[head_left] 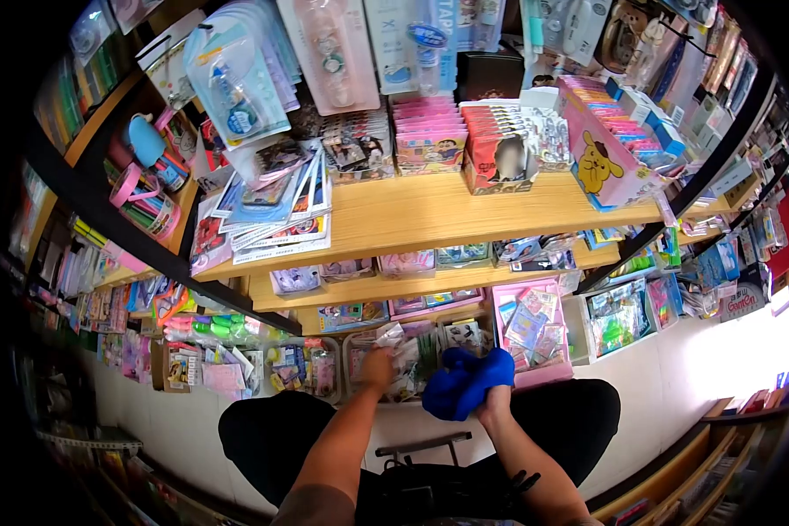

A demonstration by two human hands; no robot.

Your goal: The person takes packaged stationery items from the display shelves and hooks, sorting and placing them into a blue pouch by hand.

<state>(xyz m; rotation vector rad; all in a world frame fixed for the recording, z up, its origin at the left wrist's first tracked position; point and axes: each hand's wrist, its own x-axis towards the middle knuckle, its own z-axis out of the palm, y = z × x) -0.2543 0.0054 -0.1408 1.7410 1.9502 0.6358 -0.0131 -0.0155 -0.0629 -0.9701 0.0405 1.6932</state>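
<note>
- Left hand (378, 370) reaches among packets (408, 358) in the bin (345, 366), apparently rummaging; its grip I can't tell.
- Right hand (497, 400) clutches a blue cloth (458, 389).
- Lifting a packet calls for a neat pinch.

We find the bare left forearm (337, 443) reaching forward and inward, the left hand (378, 369) blurred, its finger pose indeterminate. We note the bare right forearm (526, 451) likewise angled inward, the right hand (497, 402) gripping, fingers mostly hidden. Black-clothed knees (259, 434) stand wide apart.
</note>
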